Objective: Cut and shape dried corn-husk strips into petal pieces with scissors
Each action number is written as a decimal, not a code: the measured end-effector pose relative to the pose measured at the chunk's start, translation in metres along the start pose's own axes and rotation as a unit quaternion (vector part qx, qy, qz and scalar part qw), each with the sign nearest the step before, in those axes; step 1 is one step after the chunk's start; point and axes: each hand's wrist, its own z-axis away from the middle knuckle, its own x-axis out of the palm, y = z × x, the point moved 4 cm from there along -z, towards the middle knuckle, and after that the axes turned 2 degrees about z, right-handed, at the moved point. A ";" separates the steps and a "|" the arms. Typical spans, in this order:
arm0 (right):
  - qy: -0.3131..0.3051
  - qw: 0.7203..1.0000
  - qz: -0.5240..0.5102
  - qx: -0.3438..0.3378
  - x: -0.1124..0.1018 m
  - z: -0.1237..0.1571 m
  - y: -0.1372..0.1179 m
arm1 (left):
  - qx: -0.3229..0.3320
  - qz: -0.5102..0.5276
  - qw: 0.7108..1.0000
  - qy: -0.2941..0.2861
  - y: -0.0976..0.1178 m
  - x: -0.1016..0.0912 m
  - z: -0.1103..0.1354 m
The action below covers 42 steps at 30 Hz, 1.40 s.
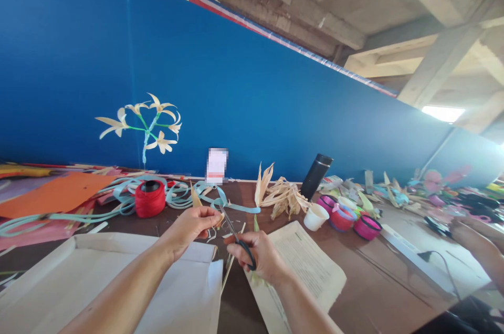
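My left hand (192,225) pinches a pale piece of corn husk (196,197), its pointed tip rising above my fingers. In my right hand (264,256) is a pair of scissors (244,252) with black handles. The blades point up and left, close to the fingertips of my left hand; whether they touch the husk I cannot tell. Dried corn husks (285,196) lie in a heap just beyond the scissors. Under my right hand is an open printed book (305,258). Behind, a stem of cream husk flowers (157,108) with green stalks stands upright against the blue panel.
A white box lid (102,271) lies at the left. Red string spool (150,200), light-blue ribbon (124,195) and orange sheet (59,195) are at the back left. A black flask (317,176), white cup (316,217) and coloured spools stand right. Another person's hand (468,234) works far right.
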 end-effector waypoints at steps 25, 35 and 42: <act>0.094 0.994 -0.057 -0.025 -0.009 -0.017 0.014 | -0.006 -0.009 0.999 0.032 0.000 -0.003 -0.001; 0.166 0.980 0.063 -0.087 -0.024 -0.016 0.014 | -0.024 0.005 1.000 0.017 -0.007 0.000 -0.004; 0.237 0.931 0.269 -0.070 -0.046 -0.005 0.003 | -0.030 0.022 0.999 0.031 -0.020 -0.001 -0.011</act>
